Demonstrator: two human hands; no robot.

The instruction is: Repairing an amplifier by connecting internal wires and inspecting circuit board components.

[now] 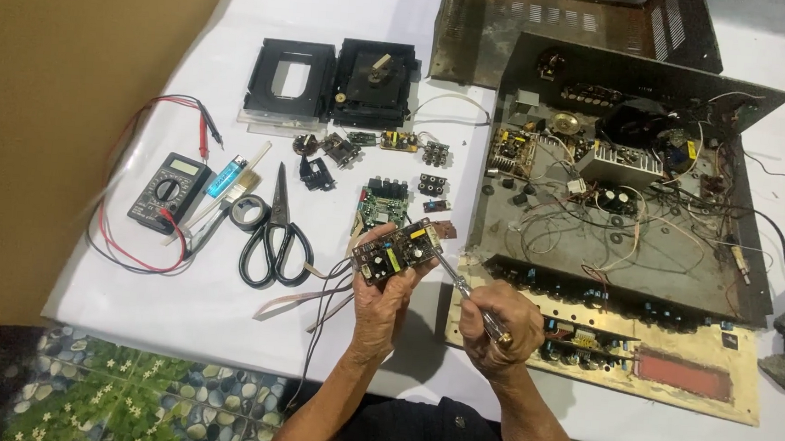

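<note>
My left hand [386, 289] grips a small brown circuit board [397, 251], tilted up over the white table [204, 281] just left of the opened amplifier chassis [632, 219]. My right hand [496, 324] is clenched on a screwdriver [461, 288], its tip touching the board's right edge. I judge I'm mid-probing (or prying); the next move needs a steady tip. Scissors [276, 235] lie nearby.

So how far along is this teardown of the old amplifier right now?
Done: the amplifier chassis is open, with small boards laid out on the table. In hand: the left hand holds a circuit board while the right hand puts a screwdriver to it. Left: the chassis wiring remains inside.
</note>
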